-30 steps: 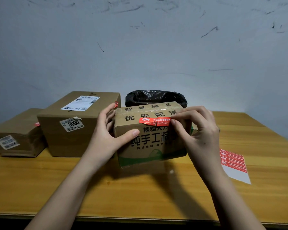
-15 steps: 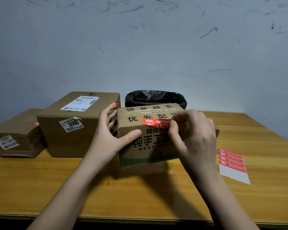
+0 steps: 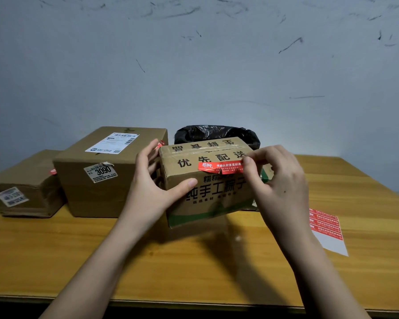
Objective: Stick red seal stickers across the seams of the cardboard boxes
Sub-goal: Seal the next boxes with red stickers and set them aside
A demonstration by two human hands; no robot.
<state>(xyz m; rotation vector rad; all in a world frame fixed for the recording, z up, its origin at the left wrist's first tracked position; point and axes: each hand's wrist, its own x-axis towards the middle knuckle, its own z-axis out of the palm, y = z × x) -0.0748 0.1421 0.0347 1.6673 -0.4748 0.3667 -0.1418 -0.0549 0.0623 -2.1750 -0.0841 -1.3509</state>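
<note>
A: Big to small, what was in front of you?

B: Wooden tabletop [image 3: 194,261] first. On it, far left, 2 brown boxes w/ shipping labels: the big box [image 3: 106,176], and a smaller box [image 3: 25,183] touching its left side. A black bag [image 3: 217,133] sat behind. In the middle, the printed box [image 3: 207,187] I was working on, tilted toward me w/ its near bottom edge off the wood.

A: Your hands?

B: My left hand [image 3: 152,187] gripped the box's left end, thumb across the front, fingers round the side. My right hand [image 3: 279,185] was at the top right corner, fingers [image 3: 248,161] curled and clamped on the right end of the red seal sticker [image 3: 220,168].

A: Where did the sticker sit?

B: Along the front top edge, folded over it. Looked wrinkled near the middle. The sticker sheet [image 3: 325,229] lay to the right, well apart from the box.

A: How did it handle?

B: Judging only: box light and stiff, so one hand steadied it by the end. Sticker thin, soft, prob. tears easily and creases if rushed. Best held by the very tip, then pressed flat from middle outward.
</note>
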